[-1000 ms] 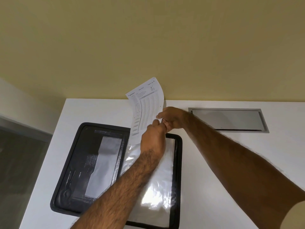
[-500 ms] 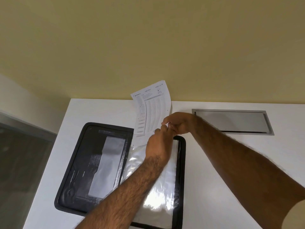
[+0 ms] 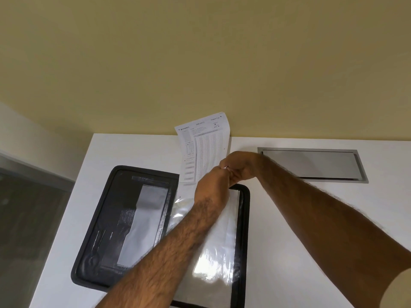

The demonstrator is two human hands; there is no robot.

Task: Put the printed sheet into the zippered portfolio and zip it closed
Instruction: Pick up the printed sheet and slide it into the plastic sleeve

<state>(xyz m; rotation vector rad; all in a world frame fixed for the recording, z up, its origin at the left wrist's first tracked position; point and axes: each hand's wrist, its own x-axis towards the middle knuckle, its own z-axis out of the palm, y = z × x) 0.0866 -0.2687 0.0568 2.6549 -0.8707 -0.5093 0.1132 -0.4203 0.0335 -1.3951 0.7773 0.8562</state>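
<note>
The black zippered portfolio point(image 3: 104, 221) lies open flat on the white table point(image 3: 300, 230). Its left half has a grey pocket. Its right half holds a clear plastic sleeve point(image 3: 213, 263). The printed sheet point(image 3: 204, 147) stands upright and curved over the sleeve's top edge, its bottom corner at the sleeve's mouth. My left hand point(image 3: 211, 190) is closed in front of the sheet's lower right part. My right hand point(image 3: 241, 167) pinches the sheet's right edge, fingertips touching the left hand. Whether a hand also holds the sleeve's edge is hidden.
A recessed grey metal cable hatch point(image 3: 311, 164) is set in the table at the back right. The yellow wall rises just behind the table's far edge. The table's left edge drops off beside the portfolio toward a dark floor point(image 3: 26, 218).
The sheet has sunk slightly toward the sleeve, with both hands staying pinched on it. The portfolio has not moved on the table.
</note>
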